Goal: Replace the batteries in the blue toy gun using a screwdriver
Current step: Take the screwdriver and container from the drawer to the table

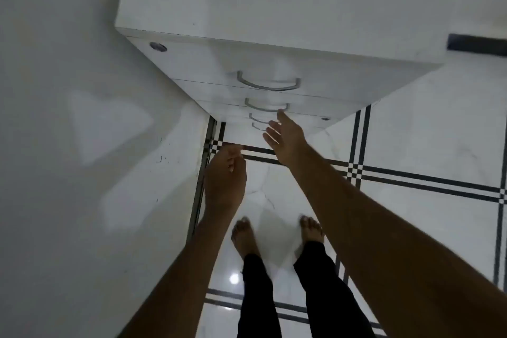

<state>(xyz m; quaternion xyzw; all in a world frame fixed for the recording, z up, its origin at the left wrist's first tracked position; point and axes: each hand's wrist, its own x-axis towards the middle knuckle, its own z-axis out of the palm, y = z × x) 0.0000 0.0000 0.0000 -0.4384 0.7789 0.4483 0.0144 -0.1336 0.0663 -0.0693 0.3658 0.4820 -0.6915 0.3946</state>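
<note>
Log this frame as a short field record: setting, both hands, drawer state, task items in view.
setting: person standing barefoot on tiled floor facing a white drawer unit
right hand: open, fingers straight, reaching toward the second drawer handle
left hand: lower, fingers loosely curled, holding nothing
drawers: all appear closed
toy gun, screwdriver, batteries: none in view

Both arms are extending forward and down. The right hand [285, 134] is reaching out with fingers straight and spread, holding nothing. The left hand [225, 175] is hanging lower, fingers loosely curled, apparently empty, though blur is obscuring them.
</note>
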